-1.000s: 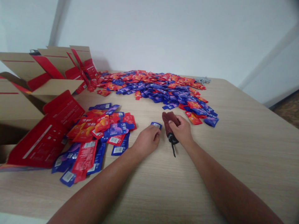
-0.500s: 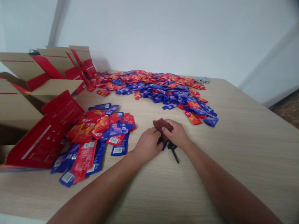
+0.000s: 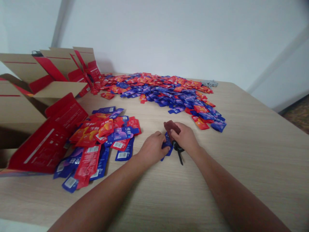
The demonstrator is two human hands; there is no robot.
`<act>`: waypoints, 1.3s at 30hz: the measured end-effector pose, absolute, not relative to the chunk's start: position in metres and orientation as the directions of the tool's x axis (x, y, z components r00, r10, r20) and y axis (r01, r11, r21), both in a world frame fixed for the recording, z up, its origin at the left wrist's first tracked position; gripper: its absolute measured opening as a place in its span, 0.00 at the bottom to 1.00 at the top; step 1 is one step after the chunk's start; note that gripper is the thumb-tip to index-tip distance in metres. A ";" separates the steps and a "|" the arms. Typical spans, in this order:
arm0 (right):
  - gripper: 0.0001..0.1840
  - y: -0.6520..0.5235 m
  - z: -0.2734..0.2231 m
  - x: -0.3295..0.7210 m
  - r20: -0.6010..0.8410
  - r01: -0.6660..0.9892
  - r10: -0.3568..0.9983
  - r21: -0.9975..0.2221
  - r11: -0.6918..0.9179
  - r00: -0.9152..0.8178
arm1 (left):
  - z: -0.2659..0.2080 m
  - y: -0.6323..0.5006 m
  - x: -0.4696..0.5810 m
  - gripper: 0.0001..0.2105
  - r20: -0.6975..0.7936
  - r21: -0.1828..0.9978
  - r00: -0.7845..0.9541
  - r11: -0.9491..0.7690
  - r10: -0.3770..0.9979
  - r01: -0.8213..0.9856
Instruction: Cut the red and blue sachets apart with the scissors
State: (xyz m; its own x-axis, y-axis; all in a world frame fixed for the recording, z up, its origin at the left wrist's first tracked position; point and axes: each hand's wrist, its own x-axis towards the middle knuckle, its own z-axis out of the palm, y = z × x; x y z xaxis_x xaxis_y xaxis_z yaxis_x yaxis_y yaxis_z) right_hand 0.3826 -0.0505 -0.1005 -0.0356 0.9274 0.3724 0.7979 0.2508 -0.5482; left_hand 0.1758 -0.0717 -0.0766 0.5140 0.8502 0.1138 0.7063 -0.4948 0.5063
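My left hand [image 3: 154, 146] is closed, thumb and fingers at the left edge of a blue packet [image 3: 167, 145] that lies on the table. Close beside it, my right hand [image 3: 186, 137] grips a flat reddish-brown piece [image 3: 172, 126], which looks soft. Below that hand a black thing with a thin tail [image 3: 180, 156] sticks out towards me; whether it belongs to the brown piece I cannot tell. Left of my left hand lies a loose heap of red and blue packets [image 3: 103, 135], some showing barcodes.
Opened red-and-brown cardboard boxes [image 3: 36, 148] stand along the left side. A long curved pile of red and blue packets [image 3: 156, 91] stretches across the back of the table [image 3: 241, 145], with a crumpled grey cloth [image 3: 211, 83] at its right end. A white wall rises behind.
My hands have moved apart a little. The right one has shifted slightly right with the brown piece, and more of the blue packet now shows between them.
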 end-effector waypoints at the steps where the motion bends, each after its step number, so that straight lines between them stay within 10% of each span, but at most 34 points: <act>1: 0.14 -0.051 -0.101 0.383 0.388 0.800 0.920 -0.537 0.268 -0.048 | -0.076 -0.072 0.176 0.08 0.109 0.501 0.513 -0.493 0.851 0.711; 39: 0.20 -0.060 -0.092 0.375 0.357 0.721 0.908 -0.567 0.397 -0.219 | -0.087 -0.069 0.176 0.07 0.207 0.534 0.523 -0.543 0.827 0.648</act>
State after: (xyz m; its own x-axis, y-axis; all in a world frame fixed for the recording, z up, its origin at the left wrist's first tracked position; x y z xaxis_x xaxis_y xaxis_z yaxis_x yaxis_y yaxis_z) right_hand 0.3750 -0.0596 -0.0920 -0.2191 0.9082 0.3567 0.7214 0.3969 -0.5675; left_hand 0.1756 -0.0690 -0.0868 0.5228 0.8269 0.2071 0.6477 -0.5433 0.5342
